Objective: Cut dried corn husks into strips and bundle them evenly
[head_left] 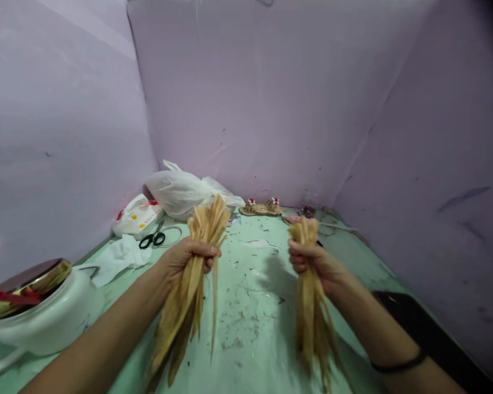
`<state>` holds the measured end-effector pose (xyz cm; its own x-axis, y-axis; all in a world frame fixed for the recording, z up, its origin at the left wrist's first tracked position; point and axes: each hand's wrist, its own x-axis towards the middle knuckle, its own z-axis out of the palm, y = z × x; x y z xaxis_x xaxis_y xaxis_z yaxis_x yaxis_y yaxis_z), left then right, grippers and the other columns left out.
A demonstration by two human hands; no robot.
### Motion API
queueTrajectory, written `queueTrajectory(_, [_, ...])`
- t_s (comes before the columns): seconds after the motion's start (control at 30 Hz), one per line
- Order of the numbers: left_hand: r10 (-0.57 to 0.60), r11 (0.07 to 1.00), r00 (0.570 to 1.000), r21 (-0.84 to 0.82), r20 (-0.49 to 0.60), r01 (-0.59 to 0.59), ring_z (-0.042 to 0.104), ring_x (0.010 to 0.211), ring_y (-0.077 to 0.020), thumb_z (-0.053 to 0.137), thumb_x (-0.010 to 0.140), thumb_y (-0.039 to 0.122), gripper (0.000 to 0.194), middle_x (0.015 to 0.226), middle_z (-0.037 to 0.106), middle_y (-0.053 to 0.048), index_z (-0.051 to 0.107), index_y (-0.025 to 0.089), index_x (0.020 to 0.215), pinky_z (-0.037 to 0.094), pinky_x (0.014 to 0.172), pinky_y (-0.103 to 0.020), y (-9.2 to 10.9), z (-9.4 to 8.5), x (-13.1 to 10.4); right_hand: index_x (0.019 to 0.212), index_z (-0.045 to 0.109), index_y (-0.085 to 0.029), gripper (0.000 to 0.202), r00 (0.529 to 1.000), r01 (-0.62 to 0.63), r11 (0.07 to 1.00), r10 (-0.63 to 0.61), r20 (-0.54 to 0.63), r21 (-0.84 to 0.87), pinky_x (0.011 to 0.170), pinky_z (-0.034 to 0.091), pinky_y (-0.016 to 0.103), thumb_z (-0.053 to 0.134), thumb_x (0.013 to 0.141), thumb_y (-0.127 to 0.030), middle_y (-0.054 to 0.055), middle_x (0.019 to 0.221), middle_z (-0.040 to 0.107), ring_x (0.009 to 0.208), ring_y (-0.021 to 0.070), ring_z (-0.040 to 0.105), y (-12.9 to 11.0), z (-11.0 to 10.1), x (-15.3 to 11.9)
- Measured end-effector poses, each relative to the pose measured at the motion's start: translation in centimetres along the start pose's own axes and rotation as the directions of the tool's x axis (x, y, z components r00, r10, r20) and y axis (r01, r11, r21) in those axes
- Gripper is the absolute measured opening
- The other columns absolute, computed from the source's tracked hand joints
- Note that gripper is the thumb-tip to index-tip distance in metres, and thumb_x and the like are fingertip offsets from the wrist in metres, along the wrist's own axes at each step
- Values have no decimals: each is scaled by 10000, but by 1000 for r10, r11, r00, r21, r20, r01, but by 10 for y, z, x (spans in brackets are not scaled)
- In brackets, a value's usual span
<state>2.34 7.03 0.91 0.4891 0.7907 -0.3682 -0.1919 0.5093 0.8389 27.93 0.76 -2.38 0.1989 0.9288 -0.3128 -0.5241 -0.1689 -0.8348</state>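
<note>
Over the middle of the green tabletop (246, 284), from the head view, it's two hands, two bundles, and daylight between them! The left hand (195, 254) is clamped around the left bundle (208, 221) of dry, straw-coloured strips, tops fanned above the fist, long tails spilling down. Across the gap, the right hand (308, 257) has its fingers wrapped round the right bundle (310, 312), shorter on top, its lower ends blurred

Where's the danger? Those strips look dry and uneven, so a loosened fist could let the inner ones slide out, and a hard squeeze might split them. One thin strip (214, 312) dangles apart on the left, a likely candidate to snag or drop. A wide swing left could drag the tails into the white pot (57, 314); a reach forward on that side could brush the scissors (153, 239) or the crumpled tissue (121, 257)

Now the boundaries: walls rise left, right and behind, with the white plastic bag (181, 191) and the beaded woven piece (261, 208) along the back. A dark flat object (414, 317) lies beside the right forearm. Best room to move? Straight up the centre, between the fists, where only scraps litter the surface
</note>
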Motion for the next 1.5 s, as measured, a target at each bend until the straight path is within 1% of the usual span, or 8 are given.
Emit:
queueTrajectory(0.13, [-65, 992, 997, 110, 34, 61, 509, 357, -86, 617, 518, 44, 103, 479, 610, -62, 649, 54, 615, 398, 328, -146, -36, 21, 6, 652, 575, -127, 258, 975, -101, 987, 123, 187, -121, 388, 344, 153, 760, 545, -272, -18, 547, 535, 436, 44, 434, 45, 33, -15])
queueTrajectory(0.27, [-82, 990, 986, 129, 148, 63, 551, 393, -121, 626, 453, 46, 280, 550, 643, -62, 674, 75, 727, 391, 321, -167, -54, 31, 7, 618, 565, -128, 253, 927, -171, 979, 197, 319, -108, 445, 385, 191, 758, 534, -267, -27, 485, 526, 427, 70, 468, 56, 41, -22])
queueTrajectory(0.4, [-81, 991, 984, 120, 156, 62, 546, 388, -113, 614, 461, 44, 232, 621, 670, -83, 679, 62, 683, 383, 319, -173, -54, 30, 8, 633, 544, -135, 166, 936, -206, 974, 224, 271, -96, 457, 396, 195, 661, 526, -85, -29, 498, 539, 416, 69, 465, 50, 36, -20])
queueTrajectory(0.63, [-223, 974, 971, -10, 87, 224, 545, 395, -97, 586, 675, 94, 124, 505, 635, -88, 682, 33, 724, 444, 387, -155, -57, 26, 15, 719, 559, -138, 220, 950, -304, 943, 289, 119, 138, 522, 469, 216, 490, 538, -33, -26, 463, 506, 432, 90, 497, 44, 31, -11])
queueTrajectory(0.83, [-236, 968, 971, -93, -25, 233, 604, 439, -138, 585, 661, 30, 98, 562, 668, -95, 658, 34, 725, 487, 430, -197, -66, 30, 17, 603, 499, -140, 157, 977, -201, 980, 199, 76, 14, 333, 284, 137, 630, 598, -55, -66, 403, 420, 328, 27, 346, 46, 39, -18])
queueTrajectory(1.03, [-153, 974, 967, -134, 205, 182, 685, 667, -240, 555, 623, -2, 364, 750, 725, -138, 672, 54, 963, 544, 655, -325, -72, 35, 13, 635, 536, -130, 145, 994, -102, 990, 106, 36, -102, 357, 287, 151, 669, 584, -103, -64, 395, 432, 342, 35, 365, 55, 42, -21])
queueTrajectory(1.27, [-166, 979, 981, -106, 97, 176, 636, 483, -187, 530, 592, -2, 346, 614, 703, -114, 669, 33, 907, 528, 510, -271, -67, 34, 12, 646, 553, -119, 146, 996, -81, 989, 84, 20, -123, 371, 302, 147, 665, 556, -92, -52, 431, 459, 383, 42, 399, 54, 37, -17])
queueTrajectory(1.5, [-134, 979, 985, -138, 110, 149, 671, 587, -245, 535, 563, -14, 357, 714, 717, -154, 661, 31, 895, 552, 562, -341, -68, 35, 11, 593, 561, -114, 81, 989, -135, 990, 137, 47, -50, 358, 331, 142, 638, 580, -96, -39, 450, 469, 374, 41, 411, 55, 36, -14])
